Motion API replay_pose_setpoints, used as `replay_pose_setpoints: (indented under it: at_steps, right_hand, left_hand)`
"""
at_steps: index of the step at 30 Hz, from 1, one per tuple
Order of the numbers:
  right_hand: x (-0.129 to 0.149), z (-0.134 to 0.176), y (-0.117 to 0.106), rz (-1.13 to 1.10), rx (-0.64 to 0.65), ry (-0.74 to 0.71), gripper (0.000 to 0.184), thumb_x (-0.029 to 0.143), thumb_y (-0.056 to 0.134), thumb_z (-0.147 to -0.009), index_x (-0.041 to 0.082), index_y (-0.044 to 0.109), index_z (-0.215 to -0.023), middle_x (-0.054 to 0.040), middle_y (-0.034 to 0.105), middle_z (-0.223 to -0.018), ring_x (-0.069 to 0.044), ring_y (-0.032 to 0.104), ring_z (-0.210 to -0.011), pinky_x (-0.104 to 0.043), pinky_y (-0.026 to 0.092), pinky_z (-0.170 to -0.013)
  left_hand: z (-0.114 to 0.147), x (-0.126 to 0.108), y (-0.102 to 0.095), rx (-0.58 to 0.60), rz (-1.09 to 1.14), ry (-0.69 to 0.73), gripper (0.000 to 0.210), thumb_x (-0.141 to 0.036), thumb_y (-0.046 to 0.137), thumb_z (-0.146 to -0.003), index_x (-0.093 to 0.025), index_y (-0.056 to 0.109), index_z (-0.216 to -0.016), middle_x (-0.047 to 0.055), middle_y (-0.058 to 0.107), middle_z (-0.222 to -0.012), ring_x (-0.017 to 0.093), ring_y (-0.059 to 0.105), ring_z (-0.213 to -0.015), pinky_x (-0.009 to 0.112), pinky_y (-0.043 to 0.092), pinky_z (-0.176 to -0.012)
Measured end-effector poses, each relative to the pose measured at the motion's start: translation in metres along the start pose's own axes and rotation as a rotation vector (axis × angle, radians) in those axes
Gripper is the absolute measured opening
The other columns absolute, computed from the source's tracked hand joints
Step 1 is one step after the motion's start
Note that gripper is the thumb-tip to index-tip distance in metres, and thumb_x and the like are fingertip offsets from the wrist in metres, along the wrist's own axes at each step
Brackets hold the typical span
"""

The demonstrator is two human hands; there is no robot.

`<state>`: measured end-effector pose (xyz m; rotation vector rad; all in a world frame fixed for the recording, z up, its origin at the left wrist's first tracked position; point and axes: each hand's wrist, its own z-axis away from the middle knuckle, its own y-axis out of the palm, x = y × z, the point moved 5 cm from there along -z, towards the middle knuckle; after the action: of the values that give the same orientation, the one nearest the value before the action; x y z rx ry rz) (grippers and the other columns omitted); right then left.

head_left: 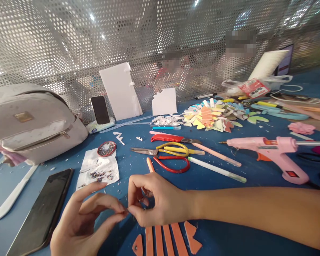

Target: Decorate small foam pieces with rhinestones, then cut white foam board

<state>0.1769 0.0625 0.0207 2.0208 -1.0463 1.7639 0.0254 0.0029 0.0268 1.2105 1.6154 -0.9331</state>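
Note:
My left hand (90, 220) and my right hand (160, 199) meet low in the middle, thumb and forefinger of each pinched together. Whatever sits between the fingertips is too small to name. Just below my right hand lie orange strips (158, 240) side by side, partly hidden by it. A fish-head-shaped orange piece (138, 245) with a small hole is at their left, and a notched tail-like orange piece (193, 238) at their right. Beyond my left hand, a white paper (110, 167) carries tiny dark beads (101, 174) and a round red-rimmed dish (106, 148) of similar bits.
Scissors (146, 152), a red-handled cutter (168, 138) and pens (217, 169) lie ahead. A pink glue gun (266, 147) is at right, with paper scraps (210, 113) behind. A phone (42, 213) and grey bag (34, 124) are at left; a perforated metal screen (138, 39) stands behind.

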Motion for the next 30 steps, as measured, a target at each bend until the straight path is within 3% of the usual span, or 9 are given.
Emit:
replay_pose_setpoints:
  at_steps: [25, 30]
  right_hand:
    - [-0.0061, 0.0000, 0.0008, -0.028, -0.031, -0.051, 0.010, 0.021, 0.067, -0.084, 0.017, 0.059, -0.080, 0.0027, 0.059, -0.072, -0.008, 0.049, -0.061, -0.018, 0.041, -0.055]
    - [-0.0073, -0.0011, 0.0008, -0.154, -0.012, -0.021, 0.013, 0.021, 0.071, -0.087, 0.015, 0.062, -0.080, 0.0004, 0.066, -0.068, -0.009, 0.060, -0.064, -0.017, 0.040, -0.054]
  left_hand:
    - [0.0019, -0.0008, -0.0009, 0.002, -0.034, 0.029, 0.042, -0.031, 0.087, -0.075, -0.025, 0.062, -0.108, -0.005, 0.075, -0.068, 0.015, 0.072, -0.064, 0.023, 0.060, -0.069]
    - [0.0035, -0.0003, -0.0005, 0.019, -0.040, 0.018, 0.042, -0.032, 0.084, -0.078, -0.027, 0.060, -0.111, -0.005, 0.074, -0.071, 0.014, 0.072, -0.067, 0.021, 0.059, -0.072]
